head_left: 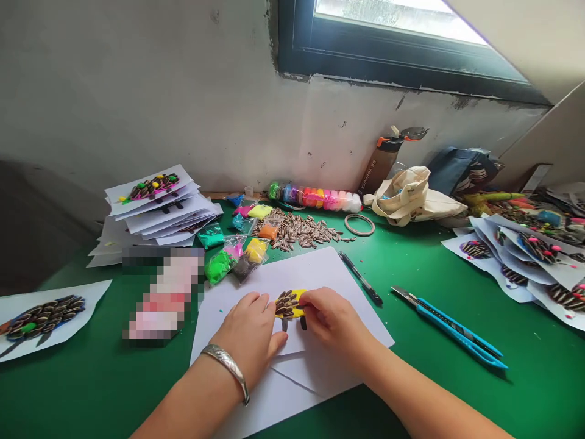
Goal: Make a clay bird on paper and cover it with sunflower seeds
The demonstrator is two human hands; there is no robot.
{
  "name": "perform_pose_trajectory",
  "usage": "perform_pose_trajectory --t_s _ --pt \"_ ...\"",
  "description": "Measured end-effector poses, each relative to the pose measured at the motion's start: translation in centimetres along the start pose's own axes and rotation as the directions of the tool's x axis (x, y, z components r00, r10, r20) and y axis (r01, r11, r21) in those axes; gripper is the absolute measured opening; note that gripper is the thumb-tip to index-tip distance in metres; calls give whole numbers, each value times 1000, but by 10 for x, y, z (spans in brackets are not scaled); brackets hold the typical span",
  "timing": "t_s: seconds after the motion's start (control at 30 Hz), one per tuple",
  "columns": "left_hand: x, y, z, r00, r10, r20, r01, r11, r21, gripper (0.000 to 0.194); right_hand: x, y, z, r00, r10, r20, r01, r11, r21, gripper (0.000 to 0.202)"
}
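A yellow clay shape (299,295) lies on white paper (329,268), with dark clay legs (285,324) below it. Striped sunflower seeds (286,303) cover its left part in overlapping rows. My left hand (249,326), a silver bangle at its wrist, rests on the paper at the shape's left, thumb spread below and fingers laid out. At the right end of the yellow clay, my right hand (326,314) has thumb and forefinger pinched together. A dark seed tip shows at these fingertips, mostly hidden by them.
Loose sunflower seeds (301,230) lie behind the paper, beside bags of coloured clay (220,266). A black pen (361,278), a blue craft knife (450,326) and a tape roll (359,225) are to the right. Finished seed pictures (155,189) are stacked left; more pictures (516,259) lie right.
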State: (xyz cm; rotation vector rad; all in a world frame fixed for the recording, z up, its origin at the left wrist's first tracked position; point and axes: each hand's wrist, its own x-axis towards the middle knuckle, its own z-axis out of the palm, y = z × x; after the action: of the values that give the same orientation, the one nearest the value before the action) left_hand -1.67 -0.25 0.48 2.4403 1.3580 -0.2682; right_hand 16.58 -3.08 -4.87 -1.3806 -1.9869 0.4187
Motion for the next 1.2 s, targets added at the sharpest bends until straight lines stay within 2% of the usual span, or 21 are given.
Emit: perform_pose_trajectory --t_s 0.27,0.57,1.2 --pt "0 -1 2 1000 8 -11 -7 1000 10 28 0 0 5 998 -55 -21 53 996 -66 22" --pt "1 -2 3 999 24 -39 -24 1000 4 28 -1 4 7 999 -40 -2 40 997 -73 20" --pt "1 1 -1 1000 0 14 0 1000 7 27 0 9 12 997 -60 -39 57 995 -80 19"
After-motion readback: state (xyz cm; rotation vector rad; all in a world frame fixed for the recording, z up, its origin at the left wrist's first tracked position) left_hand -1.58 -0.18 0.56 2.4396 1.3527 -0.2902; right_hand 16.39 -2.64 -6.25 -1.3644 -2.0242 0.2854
